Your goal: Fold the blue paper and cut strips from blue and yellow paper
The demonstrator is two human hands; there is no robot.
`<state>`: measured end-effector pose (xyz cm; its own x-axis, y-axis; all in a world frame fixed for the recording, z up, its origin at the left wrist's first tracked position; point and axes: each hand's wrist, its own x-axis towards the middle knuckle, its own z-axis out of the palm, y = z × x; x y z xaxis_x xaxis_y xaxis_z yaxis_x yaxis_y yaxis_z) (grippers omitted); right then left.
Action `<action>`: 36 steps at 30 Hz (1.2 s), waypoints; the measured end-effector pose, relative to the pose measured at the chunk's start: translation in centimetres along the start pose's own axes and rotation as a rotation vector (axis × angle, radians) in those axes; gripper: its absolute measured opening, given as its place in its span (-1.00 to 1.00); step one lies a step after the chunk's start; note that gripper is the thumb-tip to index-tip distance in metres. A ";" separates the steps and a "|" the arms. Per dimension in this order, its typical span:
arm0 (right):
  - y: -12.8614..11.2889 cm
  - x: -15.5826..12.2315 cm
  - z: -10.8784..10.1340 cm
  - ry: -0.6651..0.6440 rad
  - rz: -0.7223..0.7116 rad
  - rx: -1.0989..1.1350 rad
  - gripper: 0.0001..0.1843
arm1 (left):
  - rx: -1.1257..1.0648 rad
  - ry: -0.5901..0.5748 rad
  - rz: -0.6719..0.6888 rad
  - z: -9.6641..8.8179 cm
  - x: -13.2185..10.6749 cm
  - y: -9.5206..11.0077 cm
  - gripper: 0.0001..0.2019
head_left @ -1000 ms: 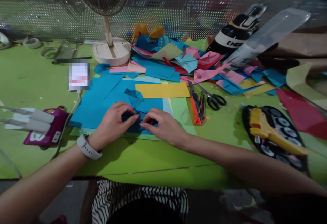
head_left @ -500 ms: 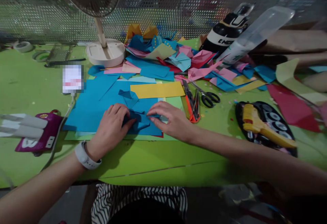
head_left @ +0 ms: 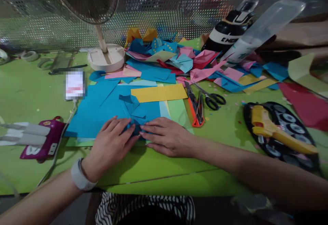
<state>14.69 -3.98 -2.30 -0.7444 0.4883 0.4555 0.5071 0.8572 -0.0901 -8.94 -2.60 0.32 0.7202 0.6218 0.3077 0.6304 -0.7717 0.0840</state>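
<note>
My left hand point(head_left: 110, 143) lies on a folded blue paper piece point(head_left: 135, 126), fingers stretched flat and pressing it down. My right hand point(head_left: 167, 136) lies beside it, fingers also flat, their tips meeting the left fingertips over the fold. The piece rests on large blue sheets point(head_left: 99, 110) spread on the green table point(head_left: 159, 170). A yellow strip of paper point(head_left: 160, 92) lies just behind the hands. A white watch band is on my left wrist.
Orange-handled cutter point(head_left: 195, 110) and black scissors point(head_left: 212, 99) lie right of the sheets. A yellow glue gun point(head_left: 276, 131) rests on a black tray. A heap of coloured paper scraps point(head_left: 179, 62), a fan base point(head_left: 106, 57), a purple box point(head_left: 43, 139), a bottle point(head_left: 258, 33).
Both hands went from pinching the blue fold to lying flat on it, and shifted slightly nearer the table's front edge. The camera view tilted a little.
</note>
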 end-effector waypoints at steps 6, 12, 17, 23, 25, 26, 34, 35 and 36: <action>0.0 -0.1 0.1 -0.015 0.000 0.031 -0.62 | 0.148 -0.021 0.124 0.5 -0.9 0.7 -0.68; 0.0 -0.1 0.2 -0.015 0.014 0.032 -0.62 | 0.182 0.001 0.127 0.6 -1.0 1.2 -0.59; -0.1 0.0 0.1 -0.019 0.025 0.023 -0.62 | 0.196 -0.017 0.117 0.6 -1.2 1.3 -0.55; -0.1 0.0 0.2 -0.039 0.030 0.026 -0.62 | 0.193 -0.015 0.100 0.5 -1.2 1.5 -0.54; -0.1 0.0 0.2 -0.041 0.034 0.026 -0.62 | 0.219 -0.005 0.102 0.5 -1.2 1.6 -0.53; -0.1 0.0 0.2 -0.041 0.034 0.025 -0.62 | 0.231 -0.001 0.104 0.5 -1.2 1.7 -0.52; -0.1 0.0 0.2 -0.024 0.037 0.021 -0.62 | 0.266 -0.007 0.104 0.4 -1.1 1.9 -0.51; -0.1 0.0 0.2 -0.021 0.038 0.023 -0.62 | 0.265 -0.005 0.101 0.4 -1.1 1.9 -0.51; -0.2 0.0 0.2 -0.017 0.038 0.023 -0.62 | 0.263 0.000 0.099 0.4 -1.1 1.9 -0.51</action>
<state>14.49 -4.07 -2.50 -0.7325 0.5228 0.4361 0.5248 0.8416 -0.1276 -8.44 -4.67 -0.23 0.7822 0.5449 0.3020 0.6103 -0.7677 -0.1956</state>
